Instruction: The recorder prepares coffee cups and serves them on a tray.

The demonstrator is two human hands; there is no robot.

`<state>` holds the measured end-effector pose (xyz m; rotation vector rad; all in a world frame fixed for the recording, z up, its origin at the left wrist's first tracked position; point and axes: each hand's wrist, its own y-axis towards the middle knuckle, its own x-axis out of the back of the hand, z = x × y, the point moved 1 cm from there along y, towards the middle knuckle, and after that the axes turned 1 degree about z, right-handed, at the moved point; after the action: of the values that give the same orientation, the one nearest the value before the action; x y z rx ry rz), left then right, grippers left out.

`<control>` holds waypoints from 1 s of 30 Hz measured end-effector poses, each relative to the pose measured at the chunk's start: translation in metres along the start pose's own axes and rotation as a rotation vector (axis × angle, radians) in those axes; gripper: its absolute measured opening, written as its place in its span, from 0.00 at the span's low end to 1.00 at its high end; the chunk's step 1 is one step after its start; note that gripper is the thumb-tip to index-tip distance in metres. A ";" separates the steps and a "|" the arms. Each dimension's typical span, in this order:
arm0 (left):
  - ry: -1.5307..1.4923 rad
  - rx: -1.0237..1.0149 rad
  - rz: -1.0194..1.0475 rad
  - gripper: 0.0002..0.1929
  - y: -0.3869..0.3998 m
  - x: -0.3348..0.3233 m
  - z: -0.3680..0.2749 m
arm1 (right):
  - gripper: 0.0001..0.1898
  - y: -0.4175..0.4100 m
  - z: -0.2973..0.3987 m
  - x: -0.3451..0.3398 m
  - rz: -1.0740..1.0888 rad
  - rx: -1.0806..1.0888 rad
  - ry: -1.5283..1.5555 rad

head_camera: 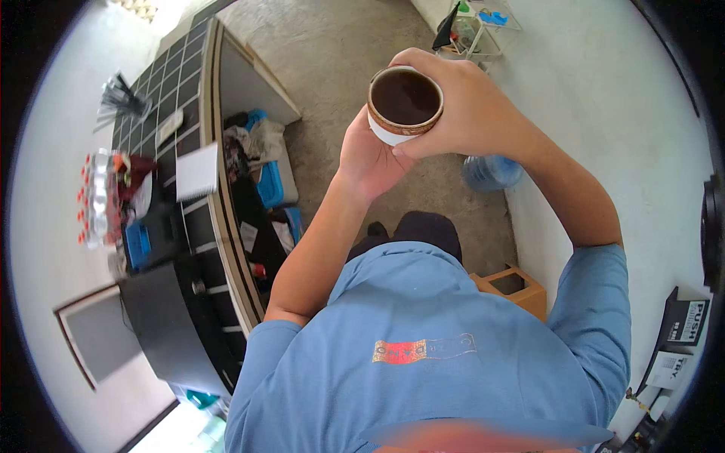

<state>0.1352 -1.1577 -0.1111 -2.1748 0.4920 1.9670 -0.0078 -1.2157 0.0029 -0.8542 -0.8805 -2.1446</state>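
A white cup with a brown rim, filled with dark liquid, is held upright in front of me at the upper middle. My right hand grips it from the right, with fingers around the far side and the thumb along the near side. My left hand supports it from below and the left, palm up; the cup hides its fingers. Both bare forearms reach forward from light blue sleeves.
At the left is a black-tiled counter bearing a spiral notepad, bottles with red caps and a dark appliance. A large blue water bottle, a cardboard box and a white wire rack stand by the right wall.
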 end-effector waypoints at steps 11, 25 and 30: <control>0.024 0.170 0.080 0.24 0.245 0.048 -0.108 | 0.32 0.140 -0.185 0.070 -0.075 -0.187 -0.014; -0.008 0.142 0.079 0.24 0.550 0.079 -0.269 | 0.32 0.369 -0.413 0.165 -0.084 -0.224 0.027; -0.033 0.194 0.071 0.23 0.655 0.111 -0.348 | 0.34 0.455 -0.501 0.174 -0.121 -0.256 -0.012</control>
<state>0.2383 -1.9010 -0.1185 -2.0300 0.7318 1.8985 0.0809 -1.9090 0.0071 -0.9609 -0.6865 -2.3961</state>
